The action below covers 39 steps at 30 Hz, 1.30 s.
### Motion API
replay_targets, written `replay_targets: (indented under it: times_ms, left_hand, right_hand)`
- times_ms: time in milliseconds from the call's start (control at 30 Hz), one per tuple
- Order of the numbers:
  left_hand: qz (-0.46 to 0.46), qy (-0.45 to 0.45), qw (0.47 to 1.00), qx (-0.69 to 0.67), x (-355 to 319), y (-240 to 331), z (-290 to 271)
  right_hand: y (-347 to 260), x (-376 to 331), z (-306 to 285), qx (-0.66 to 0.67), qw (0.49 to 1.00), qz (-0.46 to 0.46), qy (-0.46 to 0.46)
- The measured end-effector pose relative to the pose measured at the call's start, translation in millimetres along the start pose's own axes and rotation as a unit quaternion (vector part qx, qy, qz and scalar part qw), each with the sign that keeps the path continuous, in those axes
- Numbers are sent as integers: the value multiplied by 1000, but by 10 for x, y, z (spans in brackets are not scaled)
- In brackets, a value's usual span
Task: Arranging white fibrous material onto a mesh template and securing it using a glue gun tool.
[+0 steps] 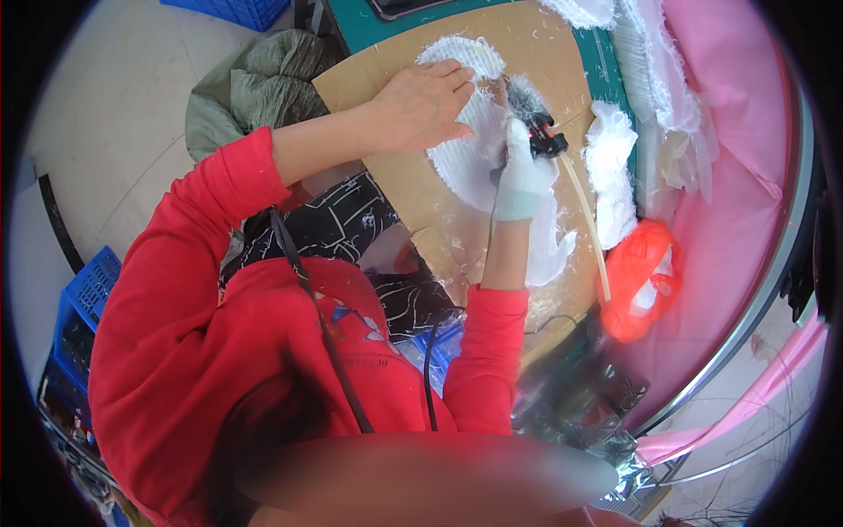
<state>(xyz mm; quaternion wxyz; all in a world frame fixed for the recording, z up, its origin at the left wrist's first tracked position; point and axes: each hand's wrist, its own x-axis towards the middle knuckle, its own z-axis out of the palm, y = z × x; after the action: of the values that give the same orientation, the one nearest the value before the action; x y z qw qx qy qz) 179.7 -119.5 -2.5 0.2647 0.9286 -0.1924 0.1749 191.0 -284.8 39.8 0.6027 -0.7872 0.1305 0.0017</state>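
Note:
A white ribbed fabric piece [475, 136] with frayed edges lies on a brown cardboard sheet [386, 75]. My bare left hand [425, 105] rests on its left side, fingers stretched out. In a white glove, my right hand [525, 169] grips a small black tool [546, 139] with red parts at the fabric's right edge. Grey fluff [524, 95] sits just beyond the tool; I cannot tell whether it belongs to it. Another white fabric piece [549, 246] shows below my right hand.
A cream strip [586, 224] lies right of my hand. White fabric pieces [612, 162] and a red plastic bag [644, 279] line the right side, beside pink sheeting [733, 184]. The green table [364, 26] shows beyond the cardboard. Blue crates [83, 294] stand at left.

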Motion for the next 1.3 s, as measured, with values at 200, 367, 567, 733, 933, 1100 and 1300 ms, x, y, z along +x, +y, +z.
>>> replay_targets:
  times_ms: [200,367,567,733,933,1100,1300]
  left_hand:
    - [4,2,1000,-7,-12,-12,1]
    - [-16,-66,998,-19,15,-5,-62]
    - [-27,-50,998,-41,15,10,-107]
    - [-23,-55,997,-45,33,-1,-95]
    - [15,12,999,-33,-7,-39,-35]
    - [26,23,999,-33,-7,-42,-25]
    - [7,-19,999,-39,10,-32,-88]
  right_hand:
    - [12,-10,61,-10,999,-47,-5]
    - [147,62,-23,-54,997,-56,6]
    - [26,-5,6,-45,998,-46,5]
    - [51,16,43,-36,997,-61,-3]
    - [48,-17,34,-17,999,-49,-10]
    - [36,-22,65,-49,997,-63,-2]
    - [95,19,39,-76,996,-55,-8]
